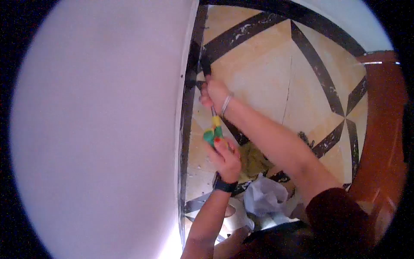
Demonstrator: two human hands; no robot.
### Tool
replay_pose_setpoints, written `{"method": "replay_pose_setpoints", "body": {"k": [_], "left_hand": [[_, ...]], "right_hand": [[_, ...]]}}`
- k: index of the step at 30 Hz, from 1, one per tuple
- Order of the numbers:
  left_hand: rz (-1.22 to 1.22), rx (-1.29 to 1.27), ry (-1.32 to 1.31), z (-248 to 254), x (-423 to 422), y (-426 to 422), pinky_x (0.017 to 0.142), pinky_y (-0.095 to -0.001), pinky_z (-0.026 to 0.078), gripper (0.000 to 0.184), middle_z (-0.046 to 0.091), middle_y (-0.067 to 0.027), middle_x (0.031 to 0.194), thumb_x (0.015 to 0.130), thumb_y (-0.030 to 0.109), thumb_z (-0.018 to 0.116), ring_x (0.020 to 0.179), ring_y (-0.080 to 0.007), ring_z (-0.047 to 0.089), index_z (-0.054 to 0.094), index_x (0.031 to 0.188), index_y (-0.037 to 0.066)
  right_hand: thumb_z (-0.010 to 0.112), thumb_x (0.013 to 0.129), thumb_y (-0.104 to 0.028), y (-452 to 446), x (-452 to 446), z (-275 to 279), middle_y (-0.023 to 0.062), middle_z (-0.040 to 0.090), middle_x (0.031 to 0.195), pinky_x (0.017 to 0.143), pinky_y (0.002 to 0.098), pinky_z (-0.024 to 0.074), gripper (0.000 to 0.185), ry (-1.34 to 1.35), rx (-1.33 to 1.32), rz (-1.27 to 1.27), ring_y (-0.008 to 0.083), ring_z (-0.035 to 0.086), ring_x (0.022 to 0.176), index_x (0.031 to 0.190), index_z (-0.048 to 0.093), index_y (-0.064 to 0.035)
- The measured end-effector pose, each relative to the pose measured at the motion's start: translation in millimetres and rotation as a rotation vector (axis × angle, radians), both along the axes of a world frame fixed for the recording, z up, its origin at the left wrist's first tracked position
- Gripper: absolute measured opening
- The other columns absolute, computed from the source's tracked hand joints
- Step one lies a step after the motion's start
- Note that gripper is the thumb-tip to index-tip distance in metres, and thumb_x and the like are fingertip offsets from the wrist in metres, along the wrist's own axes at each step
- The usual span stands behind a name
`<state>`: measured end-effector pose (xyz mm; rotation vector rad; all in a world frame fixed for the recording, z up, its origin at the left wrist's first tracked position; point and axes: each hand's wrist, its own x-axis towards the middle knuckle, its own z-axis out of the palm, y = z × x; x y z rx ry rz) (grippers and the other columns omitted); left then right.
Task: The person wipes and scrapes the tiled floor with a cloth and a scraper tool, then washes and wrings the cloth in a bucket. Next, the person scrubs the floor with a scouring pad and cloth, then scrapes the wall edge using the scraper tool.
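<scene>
My left hand [225, 160], with a dark watch on the wrist, is closed around the green handle [211, 136] of a green-and-yellow tool with a metal shaft. A small red spot shows by the thumb; I cannot tell what it is. Farther up, my right hand [214, 93], with a thin bracelet on its wrist, is closed at the far end of the shaft [213, 112]. Beyond its fingers is a dark patch near the wall's foot, blurred against the dark floor border. The tool's tip is hidden.
A white wall [103, 129] rises close on the left. The floor [263, 86] has cream tiles with dark bands. Near my body lie an olive cloth [253, 160] and a crumpled white plastic bag [264, 196]. A brown wooden surface [381, 125] stands at the right.
</scene>
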<state>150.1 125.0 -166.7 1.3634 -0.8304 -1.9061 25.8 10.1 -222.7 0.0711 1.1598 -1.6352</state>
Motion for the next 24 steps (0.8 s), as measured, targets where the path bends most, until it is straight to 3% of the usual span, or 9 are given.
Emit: {"method": "replay_pose_setpoints", "body": {"k": [3,8,11,12,14,16,18,22,24], "left_hand": [[-0.164,-0.326,-0.068,-10.7,24.6,10.6,0.037,-0.0194,0.031,0.026,0.041,-0.0015,0.060,0.091,0.024,0.037,0.044,-0.0068,0.036,0.035,0.108,0.006],[-0.259,-0.279,-0.024,-12.3,8.0,21.6,0.037,-0.0198,0.032,0.028,0.041,-0.0015,0.061,0.092,0.025,0.036,0.043,-0.0073,0.036,0.032,0.112,0.005],[-0.050,-0.054,0.117,-12.4,20.2,20.8,0.034,-0.0206,0.030,0.030,0.040,-0.0009,0.060,0.092,0.029,0.034,0.042,-0.0068,0.033,0.033,0.110,0.005],[-0.171,0.007,0.268,-11.6,25.8,12.4,0.049,-0.0249,0.041,0.036,0.047,-0.0056,0.072,0.092,0.032,0.033,0.056,-0.0126,0.047,0.031,0.114,0.004],[-0.151,-0.348,0.025,-31.4,22.8,23.0,0.067,-0.0290,0.041,0.041,0.048,-0.0100,0.086,0.092,0.033,0.033,0.076,-0.0178,0.049,0.028,0.118,0.002],[-0.200,-0.469,-0.024,-33.1,15.4,24.6,0.093,-0.0339,0.028,0.047,0.040,-0.0165,0.114,0.092,0.033,0.032,0.107,-0.0246,0.040,0.026,0.121,-0.003],[-0.149,-0.424,0.140,-33.4,4.6,22.6,0.092,-0.0347,0.028,0.047,0.039,-0.0169,0.115,0.092,0.032,0.031,0.107,-0.0243,0.039,0.028,0.122,-0.004],[-0.088,-0.276,0.249,-22.4,-14.2,21.2,0.092,-0.0368,0.028,0.046,0.037,-0.0191,0.116,0.092,0.028,0.032,0.108,-0.0272,0.037,0.030,0.125,-0.004],[-0.363,-0.484,-0.150,-16.7,-10.4,20.4,0.091,-0.0378,0.029,0.047,0.038,-0.0202,0.114,0.090,0.026,0.037,0.106,-0.0296,0.038,0.027,0.127,-0.002]], "right_hand": [[0.034,0.089,-0.025,23.9,19.3,14.4,-0.0028,0.028,0.050,0.031,0.0223,0.0168,0.026,-0.348,0.114,-0.037,0.0082,0.025,0.039,0.065,0.034,-0.0138],[0.033,0.091,-0.035,30.4,-3.8,-1.5,-0.0020,0.032,0.049,0.031,0.0245,0.0230,0.033,-0.465,0.070,0.127,0.0101,0.031,0.039,0.067,0.039,-0.0120],[0.037,0.089,-0.040,50.3,24.2,13.8,-0.0001,0.042,0.055,0.041,0.0227,0.0335,0.037,-0.241,-0.029,0.129,0.0109,0.040,0.045,0.075,0.046,-0.0082],[0.041,0.088,-0.042,61.7,23.2,33.3,0.0008,0.046,0.060,0.047,0.0221,0.0364,0.038,-0.045,0.071,0.289,0.0104,0.044,0.051,0.078,0.048,-0.0062],[0.049,0.084,-0.043,101.2,44.5,56.9,0.0016,0.051,0.067,0.055,0.0214,0.0396,0.041,0.272,0.208,0.418,0.0094,0.048,0.060,0.085,0.050,-0.0027],[0.055,0.080,-0.045,119.2,45.9,70.2,0.0051,0.054,0.070,0.059,0.0260,0.0420,0.045,0.373,0.248,0.319,0.0134,0.051,0.064,0.087,0.050,-0.0007],[0.057,0.076,-0.048,125.0,41.7,82.6,0.0123,0.058,0.070,0.064,0.0355,0.0465,0.050,0.382,0.253,0.214,0.0222,0.058,0.064,0.088,0.050,0.0005],[0.069,0.068,-0.037,125.0,20.5,86.7,0.0041,0.051,0.071,0.061,0.0227,0.0427,0.066,0.746,0.275,0.318,0.0097,0.049,0.065,0.111,0.039,0.0035],[0.070,0.066,-0.032,123.0,9.7,73.6,0.0058,0.051,0.071,0.062,0.0232,0.0430,0.076,0.940,0.337,0.332,0.0109,0.051,0.067,0.120,0.032,0.0062]]}}
